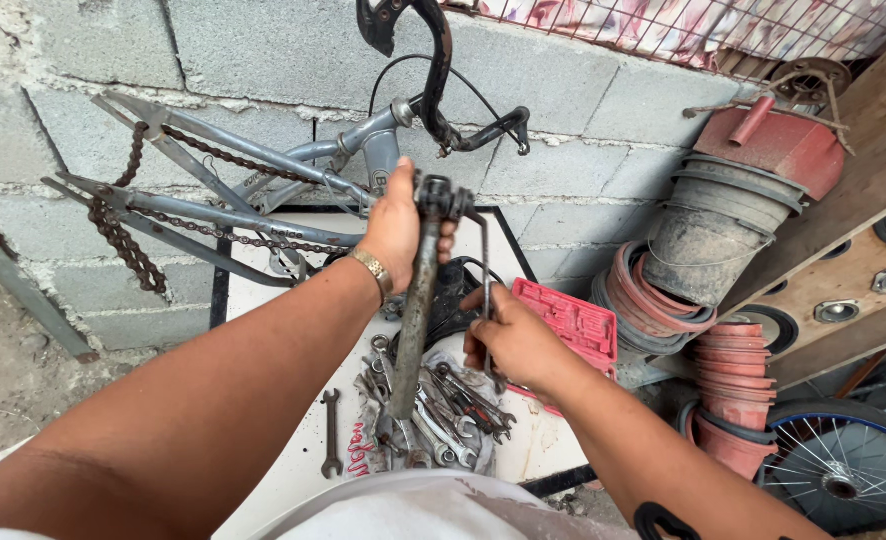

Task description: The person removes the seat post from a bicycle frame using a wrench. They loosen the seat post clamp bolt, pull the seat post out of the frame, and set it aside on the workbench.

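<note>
A rusty crank arm (418, 310) stands nearly upright in the middle of the view, its upper end held by the left hand (395, 228), whose fingers are wrapped tight around it just under the dark fitting on top. The right hand (511, 340) is closed around a thin bent metal tool (485, 290) that reaches up to that same fitting. The arm's lower end hangs just above a heap of wrenches (433, 405) on a cloth.

The likeliest slip, as I judge it, is the thin tool jumping off the fitting under load: the right knuckles would then drive toward the rusty arm or the left fingers, which sit very close. Rust could also let the left grip turn, dropping the arm onto the wrenches and scattering them.

Room is tight ahead: the grey bicycle frame (263, 200) with its rusty chain (123, 240) leans on the block wall (583, 130) just beyond the left hand. A red tool case (573, 320) lies just beside the right hand, and stacked buckets (723, 220) and a wheel (843, 470) close off the right side. The open space lies left, over bare ground (13, 380), and back toward the body.
</note>
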